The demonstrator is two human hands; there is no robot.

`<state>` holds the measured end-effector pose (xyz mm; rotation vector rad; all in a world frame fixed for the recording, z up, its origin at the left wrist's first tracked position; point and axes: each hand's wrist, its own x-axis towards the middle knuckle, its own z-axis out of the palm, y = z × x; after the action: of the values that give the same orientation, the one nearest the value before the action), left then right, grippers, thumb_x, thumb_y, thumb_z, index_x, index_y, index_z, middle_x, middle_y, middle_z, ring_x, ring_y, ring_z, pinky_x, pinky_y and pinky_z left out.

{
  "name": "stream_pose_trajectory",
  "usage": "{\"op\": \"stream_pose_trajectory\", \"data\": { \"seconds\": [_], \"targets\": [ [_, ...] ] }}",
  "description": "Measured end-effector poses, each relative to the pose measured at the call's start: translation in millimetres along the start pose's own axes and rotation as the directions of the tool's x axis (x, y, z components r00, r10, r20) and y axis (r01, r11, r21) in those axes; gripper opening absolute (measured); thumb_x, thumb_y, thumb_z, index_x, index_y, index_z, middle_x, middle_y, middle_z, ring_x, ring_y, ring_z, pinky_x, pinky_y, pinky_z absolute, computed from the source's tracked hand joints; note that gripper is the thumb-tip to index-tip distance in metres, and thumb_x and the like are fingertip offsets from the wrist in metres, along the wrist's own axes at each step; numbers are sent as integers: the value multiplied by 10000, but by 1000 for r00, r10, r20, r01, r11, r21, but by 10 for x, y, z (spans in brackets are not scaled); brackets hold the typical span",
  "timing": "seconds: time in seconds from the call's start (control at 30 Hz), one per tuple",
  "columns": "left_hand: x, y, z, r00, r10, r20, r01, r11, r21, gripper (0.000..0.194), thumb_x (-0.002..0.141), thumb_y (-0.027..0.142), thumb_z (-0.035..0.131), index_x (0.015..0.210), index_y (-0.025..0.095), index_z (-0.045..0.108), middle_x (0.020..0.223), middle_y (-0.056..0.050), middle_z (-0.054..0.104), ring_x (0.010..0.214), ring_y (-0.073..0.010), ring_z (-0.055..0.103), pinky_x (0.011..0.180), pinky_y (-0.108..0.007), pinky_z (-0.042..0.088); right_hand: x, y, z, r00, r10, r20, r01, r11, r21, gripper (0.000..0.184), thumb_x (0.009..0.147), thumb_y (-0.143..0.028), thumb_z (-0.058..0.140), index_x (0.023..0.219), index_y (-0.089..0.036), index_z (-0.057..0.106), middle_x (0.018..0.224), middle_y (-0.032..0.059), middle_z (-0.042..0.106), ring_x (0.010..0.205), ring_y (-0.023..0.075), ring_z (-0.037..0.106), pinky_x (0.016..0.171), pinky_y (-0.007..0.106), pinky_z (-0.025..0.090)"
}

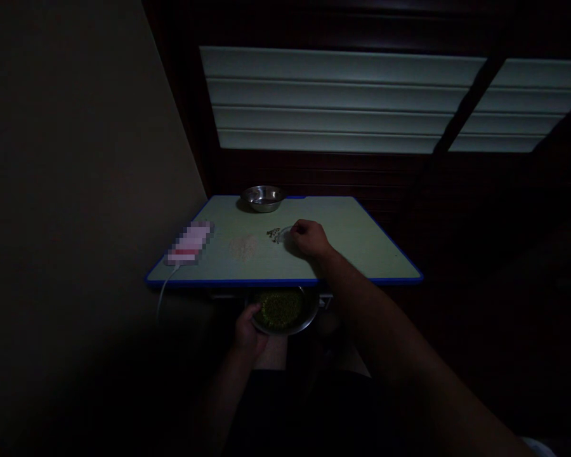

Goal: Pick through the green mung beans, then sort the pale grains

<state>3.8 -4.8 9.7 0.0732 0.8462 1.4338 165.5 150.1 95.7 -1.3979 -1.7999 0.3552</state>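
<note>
On one table [361, 254]: one bowl [262, 206], two scatterings [243, 248] | left hand [248, 331] gripping one basin [282, 309] | right hand [293, 231] closed

free tabletop [371, 247] r side, bowl [262, 207] @ back

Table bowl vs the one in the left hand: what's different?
Support: the table bowl sits on the table near its far edge; the held bowl is gripped at its side by the left hand, below the near edge.
Contents: the held bowl has small green pieces in it; the table bowl shows none.
Shared: both round, open-topped, metallic-looking.
</note>
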Motion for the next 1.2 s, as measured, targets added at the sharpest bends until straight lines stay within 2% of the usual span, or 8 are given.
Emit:
{"op": "stream_pose_trajectory", "data": {
  "seconds": [0.3,0.53,0.67,0.93,1.2],
  "targets": [
    [16,-8,-13,1000,8,9,-8,1000,-22,270,679,128,551,890,118,719,797,-96,753,792,-255,713,871,-445,535,17,49,30,999,-21,-33,23,996,81,153,730,-253,521,722,-167,647,672,6,633,651,134,536,652,252,407],
    [16,-5,-20,1000,-5,15,5,1000,-12,237,678,137,558,852,110,718,806,-112,752,846,-278,709,876,-453,531,19,51,33,999,-34,0,33,991,133,146,700,-248,517,703,-159,633,639,-2,604,626,130,518,622,253,385],
    [14,-10,-21,999,20,28,-19,1000,-10,226,670,136,565,834,117,720,812,-109,753,789,-261,710,860,-443,538,19,42,28,1000,8,0,-8,987,160,139,684,-248,523,701,-162,631,643,-6,605,624,128,510,613,252,381],
    [24,-13,-14,1000,22,22,-22,1000,-1,189,660,139,564,775,131,715,759,-96,747,711,-239,705,806,-419,558,16,44,30,1000,10,27,-15,983,184,138,679,-268,529,677,-165,620,599,-19,574,596,119,483,584,241,365],
    [32,-27,-42,999,27,39,-27,1000,-9,254,666,143,574,872,143,722,794,-87,750,750,-249,708,833,-438,548,14,45,25,999,-18,40,10,979,205,166,676,-302,529,679,-163,620,609,-16,568,602,119,476,588,243,361]
  ]
}}
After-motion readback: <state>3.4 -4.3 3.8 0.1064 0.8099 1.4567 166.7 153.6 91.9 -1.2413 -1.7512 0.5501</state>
